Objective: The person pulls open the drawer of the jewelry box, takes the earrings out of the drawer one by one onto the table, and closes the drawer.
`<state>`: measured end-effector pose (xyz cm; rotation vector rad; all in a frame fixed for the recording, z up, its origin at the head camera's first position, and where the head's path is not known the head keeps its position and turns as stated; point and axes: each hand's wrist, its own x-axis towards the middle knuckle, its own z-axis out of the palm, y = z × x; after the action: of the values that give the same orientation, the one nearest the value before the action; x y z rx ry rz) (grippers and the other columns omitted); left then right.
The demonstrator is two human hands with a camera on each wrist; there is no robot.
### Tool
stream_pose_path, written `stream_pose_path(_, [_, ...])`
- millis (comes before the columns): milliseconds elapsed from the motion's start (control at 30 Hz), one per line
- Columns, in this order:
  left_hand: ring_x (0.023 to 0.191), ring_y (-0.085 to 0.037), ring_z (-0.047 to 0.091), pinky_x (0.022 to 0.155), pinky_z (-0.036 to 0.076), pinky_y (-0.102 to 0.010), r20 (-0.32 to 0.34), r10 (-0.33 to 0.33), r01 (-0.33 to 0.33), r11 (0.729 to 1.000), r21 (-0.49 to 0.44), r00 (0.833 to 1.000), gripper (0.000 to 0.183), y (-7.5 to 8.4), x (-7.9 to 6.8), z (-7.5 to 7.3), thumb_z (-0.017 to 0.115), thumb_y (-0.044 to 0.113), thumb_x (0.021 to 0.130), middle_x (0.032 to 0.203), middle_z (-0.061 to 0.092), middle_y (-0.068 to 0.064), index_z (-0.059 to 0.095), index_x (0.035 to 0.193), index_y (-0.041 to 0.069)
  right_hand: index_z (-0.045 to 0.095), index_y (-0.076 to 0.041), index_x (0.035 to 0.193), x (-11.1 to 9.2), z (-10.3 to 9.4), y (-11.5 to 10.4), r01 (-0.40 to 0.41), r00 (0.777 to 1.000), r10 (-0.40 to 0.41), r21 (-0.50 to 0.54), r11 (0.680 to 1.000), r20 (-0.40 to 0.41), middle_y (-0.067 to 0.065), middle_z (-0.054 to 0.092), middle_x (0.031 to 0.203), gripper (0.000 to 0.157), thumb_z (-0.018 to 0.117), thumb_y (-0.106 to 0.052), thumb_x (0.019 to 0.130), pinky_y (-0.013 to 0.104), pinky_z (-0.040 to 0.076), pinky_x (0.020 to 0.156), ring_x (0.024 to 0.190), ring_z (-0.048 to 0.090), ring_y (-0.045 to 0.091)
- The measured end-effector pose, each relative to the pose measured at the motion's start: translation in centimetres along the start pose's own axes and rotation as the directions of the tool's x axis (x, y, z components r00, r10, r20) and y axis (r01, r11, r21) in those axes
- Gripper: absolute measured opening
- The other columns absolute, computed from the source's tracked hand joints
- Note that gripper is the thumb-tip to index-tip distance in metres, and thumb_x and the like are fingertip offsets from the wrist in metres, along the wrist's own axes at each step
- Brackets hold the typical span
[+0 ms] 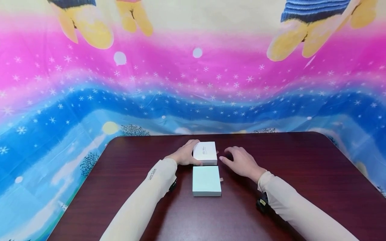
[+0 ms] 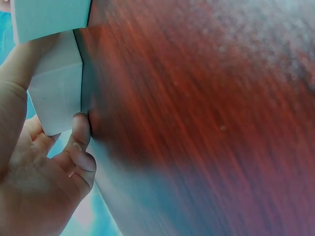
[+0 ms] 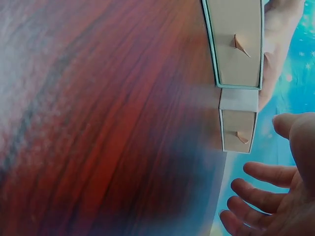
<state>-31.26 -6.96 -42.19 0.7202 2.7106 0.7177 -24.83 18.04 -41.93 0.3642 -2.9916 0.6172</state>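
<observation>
White box [image 1: 205,152] on the dark red table [image 1: 301,160], just beyond the mint-green box [image 1: 206,180], gripped between thumb and fingers of the left hand [image 1: 183,154]; near its tab [image 3: 241,138], the right hand [image 1: 242,162] with spread, loosely bent fingers

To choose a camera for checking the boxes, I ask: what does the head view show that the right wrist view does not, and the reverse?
Only the head view: the printing on top of the white box, and the lettering on the left sleeve.

Only the right wrist view: the beige end faces of both boxes.

Both: the white box, the mint box, their small tabs, the left hand, the right hand and the dark red tabletop.
</observation>
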Motion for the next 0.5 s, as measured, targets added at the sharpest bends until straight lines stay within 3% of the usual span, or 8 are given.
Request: stream_pose_path(500, [0.123, -0.024, 0.045, 0.106, 0.038, -0.044, 0.003, -0.016, 0.016, 0.999, -0.045, 1.0, 0.099, -0.28, 0.26, 0.22, 0.083, 0.039, 0.074, 0.153, 0.03, -0.006, 0.025, 0.151, 0.013, 0.064, -0.009, 0.122, 0.91, 0.19, 0.79, -0.045, 0.998, 0.039, 0.125, 0.991, 0.049, 0.009, 0.068, 0.116, 0.046, 0.057, -0.045, 0.094, 0.047, 0.048, 0.093, 0.106, 0.063, 0.025])
